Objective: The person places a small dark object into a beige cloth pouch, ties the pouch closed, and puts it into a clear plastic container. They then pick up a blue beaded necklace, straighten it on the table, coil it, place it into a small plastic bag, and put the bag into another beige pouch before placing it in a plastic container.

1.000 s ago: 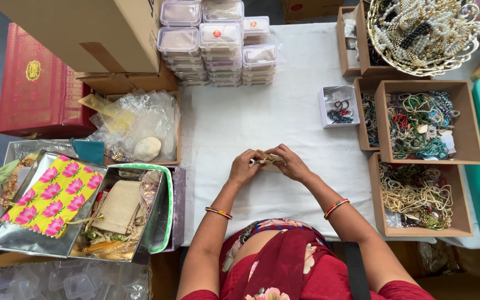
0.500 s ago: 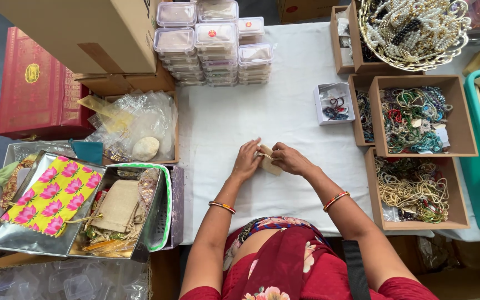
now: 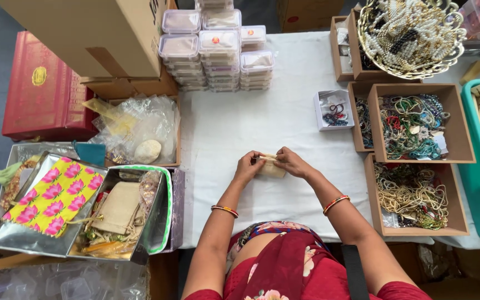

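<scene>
Head view: small beige pouch lies mid-worktop, on the white cloth.
Hands: left hand and right hand both pinch its top edge.
Handling: probably light, soft, floppy; best gripped at the mouth corners.

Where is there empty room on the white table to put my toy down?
The white cloth is bare between the stacked plastic containers and the small beige pouch both hands hold. Another bare strip lies between the hands and the plastic bag tray. The right side is crowded with bead boxes.
</scene>
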